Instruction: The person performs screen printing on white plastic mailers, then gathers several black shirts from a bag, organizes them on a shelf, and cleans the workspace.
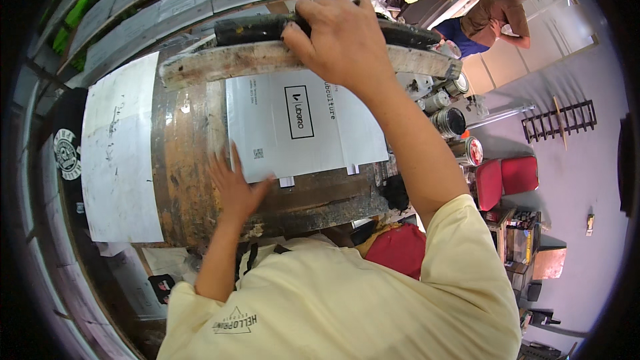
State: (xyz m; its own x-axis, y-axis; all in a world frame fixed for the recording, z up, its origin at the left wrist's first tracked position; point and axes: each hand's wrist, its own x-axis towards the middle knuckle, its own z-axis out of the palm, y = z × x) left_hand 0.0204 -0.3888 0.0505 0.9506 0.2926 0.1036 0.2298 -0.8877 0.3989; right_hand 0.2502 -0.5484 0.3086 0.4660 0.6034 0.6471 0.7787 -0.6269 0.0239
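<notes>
A flat white sheet (353, 135) with black print, a boxed logo and a small square code lies on the stained wooden work table (190, 180). My left hand (235, 185) rests at its near left corner, fingers spread. At the far side, my right hand (343, 40) is wrapped over the top of a worn wooden screen-printing frame (240, 61), which is raised on edge above the sheet's far part. A dark, ink-stained bar (257, 28) runs along the frame behind it. My right fingertips are partly hidden. Small white tabs (287, 181) show at the sheet's near edge.
A long white paper (120, 153) covers the table's left end. Racks of white printed sheets (193, 1) stand at the far left. Ink cans (448, 122) line the right side. Red chairs (519, 175) are further right. A person (490, 20) stands at the far right.
</notes>
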